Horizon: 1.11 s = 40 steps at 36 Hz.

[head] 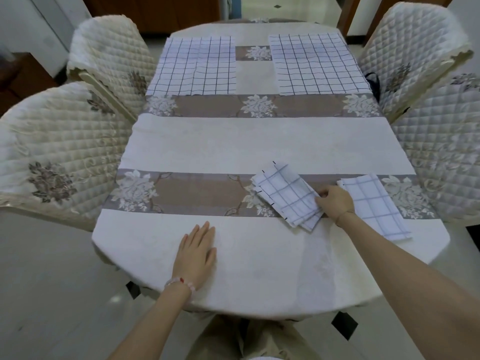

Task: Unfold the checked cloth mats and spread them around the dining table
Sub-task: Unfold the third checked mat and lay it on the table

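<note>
The dining table (259, 281) wears a cream tablecloth (259, 144) crossed by brown flowered bands. At its far end two checked cloth mats lie spread flat, the far-left mat (193, 66) reaching the table's left edge and the far-right mat (315, 64) reaching its right edge, with a bare strip of cloth between them. Near the right edge, on the closer flowered band, a folded mat (288, 196) lies at a slant. The right hand (335, 201) rests on its right side with fingers curled, gripping the mat's edge. Just beside that hand, nearer the table's right edge, a second folded mat (374, 206) lies apart from the first, partly under the right wrist. The left hand (196, 252) lies palm down on the bare cloth by the near edge, fingers straight and together, holding nothing; a bead bracelet (179, 281) circles its wrist. Four chairs in quilted covers stand close around the table: the near-left chair (52, 152) and far-left chair (109, 53) against the left edge, the far-right chair (410, 53) and near-right chair (441, 152) against the right edge.
</note>
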### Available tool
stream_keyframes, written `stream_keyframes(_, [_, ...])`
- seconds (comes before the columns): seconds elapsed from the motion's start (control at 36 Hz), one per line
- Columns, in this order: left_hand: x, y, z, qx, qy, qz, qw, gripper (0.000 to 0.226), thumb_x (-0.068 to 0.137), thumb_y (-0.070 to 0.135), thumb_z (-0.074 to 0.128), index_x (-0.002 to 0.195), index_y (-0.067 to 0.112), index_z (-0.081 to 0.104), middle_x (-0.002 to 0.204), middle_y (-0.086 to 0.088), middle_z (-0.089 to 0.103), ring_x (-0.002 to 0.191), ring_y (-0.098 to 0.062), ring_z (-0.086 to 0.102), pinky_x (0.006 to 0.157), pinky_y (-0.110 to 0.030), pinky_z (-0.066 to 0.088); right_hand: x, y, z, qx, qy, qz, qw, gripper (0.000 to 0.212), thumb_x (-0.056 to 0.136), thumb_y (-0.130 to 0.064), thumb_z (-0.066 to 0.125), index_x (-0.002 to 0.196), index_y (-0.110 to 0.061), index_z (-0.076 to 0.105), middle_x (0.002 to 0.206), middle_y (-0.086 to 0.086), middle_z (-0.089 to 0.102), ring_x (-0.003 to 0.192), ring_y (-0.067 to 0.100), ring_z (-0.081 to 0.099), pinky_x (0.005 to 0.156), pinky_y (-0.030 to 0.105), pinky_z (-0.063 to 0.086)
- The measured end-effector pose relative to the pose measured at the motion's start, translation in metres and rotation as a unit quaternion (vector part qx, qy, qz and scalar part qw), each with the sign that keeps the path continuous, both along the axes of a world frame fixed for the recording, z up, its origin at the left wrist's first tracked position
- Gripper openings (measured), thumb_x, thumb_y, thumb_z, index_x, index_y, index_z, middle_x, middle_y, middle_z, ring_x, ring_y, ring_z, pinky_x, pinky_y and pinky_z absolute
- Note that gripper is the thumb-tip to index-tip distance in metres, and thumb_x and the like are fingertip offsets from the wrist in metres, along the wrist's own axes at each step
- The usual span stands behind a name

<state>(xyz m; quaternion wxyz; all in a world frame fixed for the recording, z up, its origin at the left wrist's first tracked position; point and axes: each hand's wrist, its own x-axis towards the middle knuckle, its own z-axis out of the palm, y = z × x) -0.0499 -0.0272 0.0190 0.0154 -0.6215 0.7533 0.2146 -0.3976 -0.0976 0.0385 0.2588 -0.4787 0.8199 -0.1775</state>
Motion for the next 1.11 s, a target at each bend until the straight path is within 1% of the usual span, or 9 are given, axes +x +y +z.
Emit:
stream_keyframes(0.14, [-0.011,-0.005,0.019,0.069,0.099,0.065,0.99,0.051,0.098,0.024,0.04,0.147,0.016,0.027,0.158,0.003,0.014,0.147,-0.015,0.006,0.12,-0.03,0.006,0.011,0.012,0.015,-0.062,-0.144,-0.042,0.987,0.007,0.089,-0.014,0.055,0.087,-0.011,0.061,0.089,0.004,0.062,0.087,0.024,0.057,0.072,0.033,0.048])
stream_keyframes(0.25, [-0.025,-0.01,0.049,0.063,0.248,0.133,0.958,0.039,0.095,0.019,0.049,0.134,0.016,0.045,0.143,0.002,0.041,0.136,-0.014,0.034,0.107,-0.024,0.03,0.032,0.028,0.037,-0.122,-0.326,-0.089,0.933,0.011,0.091,-0.007,0.054,0.085,-0.011,0.061,0.085,0.006,0.064,0.081,0.024,0.062,0.064,0.037,0.061])
stream_keyframes(0.33, [-0.039,-0.011,0.072,0.14,0.39,0.198,0.888,0.03,0.094,0.023,0.053,0.124,0.021,0.052,0.132,0.007,0.051,0.123,-0.011,0.047,0.096,-0.024,0.037,0.056,0.042,0.049,-0.144,-0.406,-0.111,0.896,0.009,0.092,-0.007,0.054,0.086,-0.01,0.061,0.083,0.008,0.064,0.075,0.017,0.061,0.056,0.021,0.057])
stream_keyframes(0.44, [-0.05,-0.015,0.088,0.268,0.567,0.249,0.738,0.042,0.084,0.032,0.065,0.122,0.016,0.057,0.124,0.0,0.062,0.116,-0.014,0.059,0.102,-0.035,0.045,0.083,0.056,0.051,-0.135,-0.493,-0.138,0.848,0.007,0.092,-0.007,0.055,0.093,-0.006,0.062,0.085,0.009,0.066,0.077,0.018,0.062,0.06,0.02,0.056])
stream_keyframes(0.53, [-0.058,-0.016,0.098,0.3,0.629,0.198,0.689,0.034,0.087,0.02,0.063,0.121,0.014,0.059,0.122,-0.002,0.066,0.113,-0.016,0.063,0.096,-0.031,0.05,0.105,0.063,0.05,-0.136,-0.528,-0.163,0.822,0.008,0.092,-0.006,0.054,0.093,-0.003,0.062,0.089,0.013,0.066,0.078,0.02,0.063,0.063,0.021,0.057])
stream_keyframes(0.72, [-0.073,-0.016,0.092,0.197,0.617,0.25,0.72,0.039,0.082,0.001,0.066,0.118,0.013,0.057,0.112,-0.003,0.069,0.103,-0.016,0.067,0.084,-0.027,0.056,0.137,0.07,0.046,-0.109,-0.565,-0.184,0.797,0.007,0.09,-0.004,0.057,0.094,-0.002,0.062,0.088,0.014,0.069,0.073,0.017,0.069,0.062,0.023,0.058])
stream_keyframes(0.89, [-0.065,-0.024,0.083,0.142,0.58,0.271,0.755,0.025,0.09,-0.002,0.053,0.095,0.019,0.065,0.097,-0.003,0.071,0.092,-0.017,0.067,0.065,-0.016,0.055,0.139,0.073,0.049,-0.129,-0.33,-0.114,0.928,0.049,0.087,-0.016,0.064,0.131,-0.019,0.043,0.123,-0.007,0.049,0.109,0.009,0.05,0.085,0.02,0.042])
stream_keyframes(1.0, [-0.064,-0.025,0.08,0.138,0.561,0.227,0.784,0.022,0.09,0.0,0.054,0.103,0.011,0.067,0.099,-0.01,0.072,0.093,-0.023,0.068,0.071,-0.02,0.057,0.15,0.07,0.057,-0.121,-0.361,0.023,0.924,0.041,0.087,-0.025,0.064,0.126,-0.028,0.052,0.121,-0.02,0.055,0.112,-0.005,0.051,0.091,0.015,0.043])
stream_keyframes(1.11, [-0.068,-0.022,0.082,0.165,0.562,0.167,0.793,0.025,0.092,0.004,0.051,0.11,0.012,0.068,0.102,-0.007,0.073,0.098,-0.017,0.068,0.081,-0.023,0.056,0.16,0.063,0.054,-0.105,-0.339,0.04,0.934,0.018,0.085,-0.028,0.065,0.1,-0.017,0.066,0.091,0.003,0.068,0.085,0.016,0.063,0.077,0.033,0.053])
